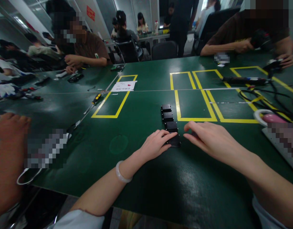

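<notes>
Several small black rectangular blocks (171, 126) stand in a row running away from me on the green table (141, 178). Small pin-like tips stick out at their sides; their exact kind I cannot make out. My left hand (157, 143) comes from the left, a pale bangle on its wrist. Its index finger and thumb are stretched apart and rest on the nearest black block (174, 141), partly covering it. Just right of the row, my right hand (207, 136) hovers with thumb and index finger apart, nothing between them. Its other fingers are curled and mostly hidden.
Yellow tape outlines (196, 119) mark the table. A yellow-black screwdriver (96, 99) and a paper sheet (124, 86) lie to the left. At right are a black pen-like tool (245, 80) with cables and a white tape roll (262, 117). A neighbour's arm (9, 165) reaches in at left; co-workers sit opposite.
</notes>
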The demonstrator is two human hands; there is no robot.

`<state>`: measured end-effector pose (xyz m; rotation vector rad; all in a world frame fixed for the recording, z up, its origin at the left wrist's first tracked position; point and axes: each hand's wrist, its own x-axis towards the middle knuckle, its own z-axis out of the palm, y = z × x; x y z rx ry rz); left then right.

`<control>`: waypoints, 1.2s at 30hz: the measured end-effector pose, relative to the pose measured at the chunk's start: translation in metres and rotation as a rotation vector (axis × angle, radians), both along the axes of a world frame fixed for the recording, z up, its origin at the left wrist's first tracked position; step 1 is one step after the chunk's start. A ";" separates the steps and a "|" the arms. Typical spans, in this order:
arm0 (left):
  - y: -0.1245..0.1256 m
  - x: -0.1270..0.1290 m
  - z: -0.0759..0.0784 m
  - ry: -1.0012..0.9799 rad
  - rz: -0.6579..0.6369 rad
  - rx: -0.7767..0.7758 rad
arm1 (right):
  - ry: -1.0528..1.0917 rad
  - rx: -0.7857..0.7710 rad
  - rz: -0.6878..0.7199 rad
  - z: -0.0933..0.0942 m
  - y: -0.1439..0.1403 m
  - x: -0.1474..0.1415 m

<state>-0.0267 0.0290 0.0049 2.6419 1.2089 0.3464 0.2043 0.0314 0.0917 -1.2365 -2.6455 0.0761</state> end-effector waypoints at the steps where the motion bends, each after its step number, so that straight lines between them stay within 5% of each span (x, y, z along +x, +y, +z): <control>1: 0.000 0.000 0.000 0.000 0.003 0.001 | -0.009 -0.005 -0.002 0.000 0.000 0.000; 36: 0.001 0.000 -0.001 -0.009 -0.005 0.012 | 0.021 -0.060 0.044 0.004 -0.001 0.001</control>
